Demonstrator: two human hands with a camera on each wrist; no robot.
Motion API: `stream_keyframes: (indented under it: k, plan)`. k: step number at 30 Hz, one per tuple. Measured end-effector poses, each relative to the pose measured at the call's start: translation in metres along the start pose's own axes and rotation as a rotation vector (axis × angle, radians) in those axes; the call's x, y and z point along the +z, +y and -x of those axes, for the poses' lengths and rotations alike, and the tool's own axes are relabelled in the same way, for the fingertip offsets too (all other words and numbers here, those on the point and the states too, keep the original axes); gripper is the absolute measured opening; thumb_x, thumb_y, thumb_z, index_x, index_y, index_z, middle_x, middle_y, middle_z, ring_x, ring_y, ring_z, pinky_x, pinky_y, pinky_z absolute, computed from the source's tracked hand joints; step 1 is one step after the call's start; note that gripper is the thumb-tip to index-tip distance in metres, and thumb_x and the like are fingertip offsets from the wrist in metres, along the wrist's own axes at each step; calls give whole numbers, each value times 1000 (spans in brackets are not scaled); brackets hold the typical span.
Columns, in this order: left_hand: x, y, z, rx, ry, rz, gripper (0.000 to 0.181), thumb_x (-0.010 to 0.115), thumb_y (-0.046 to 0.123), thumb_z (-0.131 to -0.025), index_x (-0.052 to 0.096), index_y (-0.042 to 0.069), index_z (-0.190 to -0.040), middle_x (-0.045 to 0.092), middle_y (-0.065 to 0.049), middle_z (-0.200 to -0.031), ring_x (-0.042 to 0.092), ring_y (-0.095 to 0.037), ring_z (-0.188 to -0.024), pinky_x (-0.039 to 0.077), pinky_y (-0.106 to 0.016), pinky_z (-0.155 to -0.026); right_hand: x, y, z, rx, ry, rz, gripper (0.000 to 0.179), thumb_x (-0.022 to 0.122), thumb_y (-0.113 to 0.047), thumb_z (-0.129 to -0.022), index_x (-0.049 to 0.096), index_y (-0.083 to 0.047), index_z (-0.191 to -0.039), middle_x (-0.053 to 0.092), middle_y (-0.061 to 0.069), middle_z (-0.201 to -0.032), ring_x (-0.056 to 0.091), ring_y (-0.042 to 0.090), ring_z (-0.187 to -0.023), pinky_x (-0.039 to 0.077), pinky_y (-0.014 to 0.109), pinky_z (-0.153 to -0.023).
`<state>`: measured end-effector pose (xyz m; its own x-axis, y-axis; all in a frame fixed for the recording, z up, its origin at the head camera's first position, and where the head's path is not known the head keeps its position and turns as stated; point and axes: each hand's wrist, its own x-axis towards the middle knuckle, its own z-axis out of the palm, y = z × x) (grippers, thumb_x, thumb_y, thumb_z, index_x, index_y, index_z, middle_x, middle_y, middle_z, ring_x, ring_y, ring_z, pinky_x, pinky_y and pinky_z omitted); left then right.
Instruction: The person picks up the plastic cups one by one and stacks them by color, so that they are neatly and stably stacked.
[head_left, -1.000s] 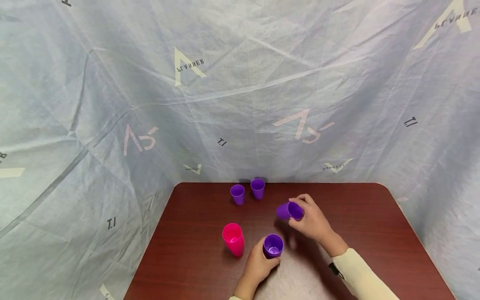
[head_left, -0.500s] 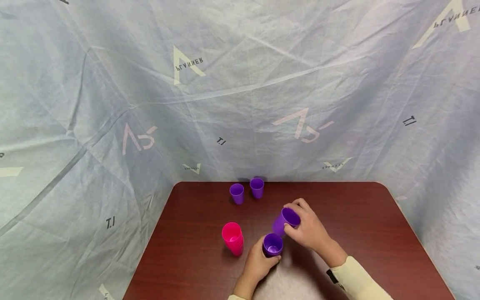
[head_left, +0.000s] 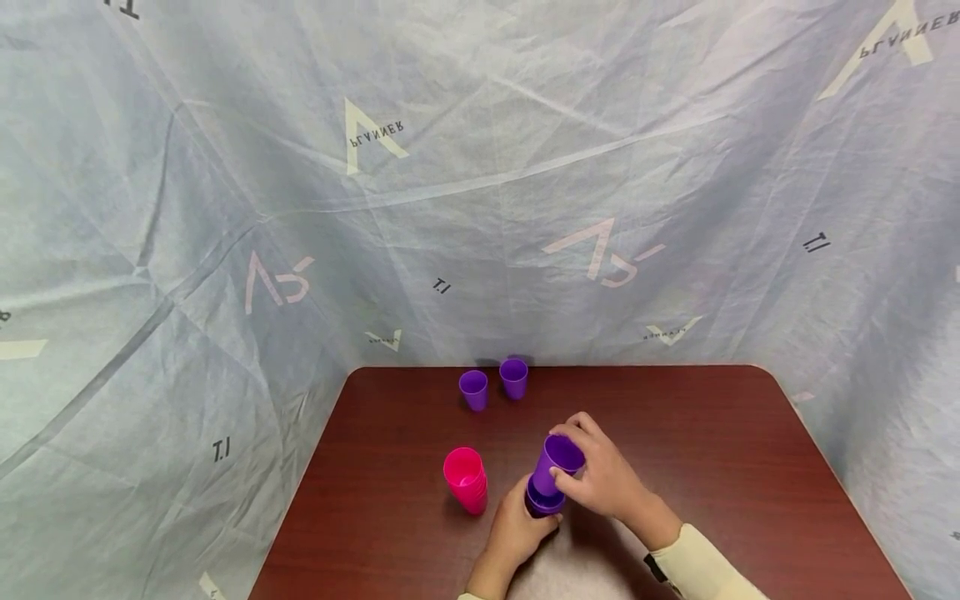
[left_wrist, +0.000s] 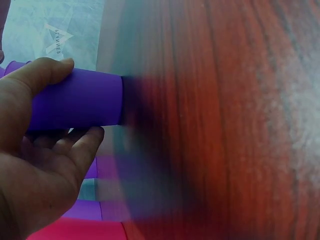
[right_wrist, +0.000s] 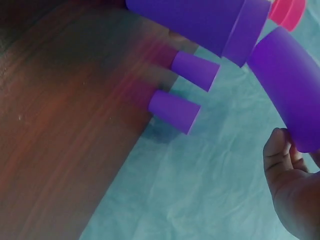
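Observation:
My left hand (head_left: 516, 529) grips a purple cup (left_wrist: 85, 97) that stands upright on the table, thumb on one side and fingers on the other. A second rim shows at its mouth in the right wrist view, so another purple cup (right_wrist: 250, 30) is nested in it. Above it my right hand (head_left: 611, 482) holds a tilted purple cup (head_left: 550, 467) near its rim, between thumb and fingers. The lower end of this tilted cup is at the mouth of the nested cups; whether it is inside cannot be told.
Left of my hands stands a stack of pink cups (head_left: 471, 490). Two purple cups stand upright near the table's back edge, one nearer (head_left: 476, 393) and one farther right (head_left: 514, 381). A grey printed cloth (head_left: 480, 208) hangs behind the brown table (head_left: 720, 442).
My right hand has moved left and toward me, bringing its purple cup from beside the nested cups to over their mouth, and the cup has turned more upright. My left hand stays put.

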<state>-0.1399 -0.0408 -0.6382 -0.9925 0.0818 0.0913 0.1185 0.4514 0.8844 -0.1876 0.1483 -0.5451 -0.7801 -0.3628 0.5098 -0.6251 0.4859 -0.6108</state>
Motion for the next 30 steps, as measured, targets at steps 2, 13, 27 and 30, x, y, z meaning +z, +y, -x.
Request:
stream_keyframes:
  k: [2, 13, 27, 30]
  plan:
    - [0, 1, 1, 1, 0, 0, 61, 91, 14, -74, 68, 22, -130, 77, 3, -112, 69, -7, -103, 56, -32, -96, 4, -1, 2, 3, -18, -3, 51, 85, -22, -74, 69, -14, -122, 54, -5, -114, 58, 3, -88, 54, 22, -70]
    - [0, 1, 2, 50, 18, -41, 61, 89, 10, -74, 68, 23, -130, 78, 4, -117, 70, -7, -109, 57, -33, -100, 24, 2, 13, -2, -136, 54, 46, 88, -32, -70, 70, -24, -112, 54, -8, -107, 59, 5, -81, 50, 18, -68]
    - [-2, 2, 6, 89, 52, -58, 61, 85, 7, -73, 68, 15, -131, 79, -2, -116, 74, -18, -109, 59, -35, -97, 35, 12, 21, -74, -153, 82, 56, 95, -52, -70, 71, -22, -111, 56, -8, -101, 57, 5, -83, 50, 19, -71]
    - [-2, 2, 4, 54, 24, -48, 65, 86, 8, -75, 66, 17, -136, 78, -1, -121, 72, -15, -113, 58, -35, -102, 35, 14, 19, -85, -167, 76, 49, 89, -51, -78, 71, -21, -113, 57, -9, -102, 56, 3, -83, 49, 18, -70]
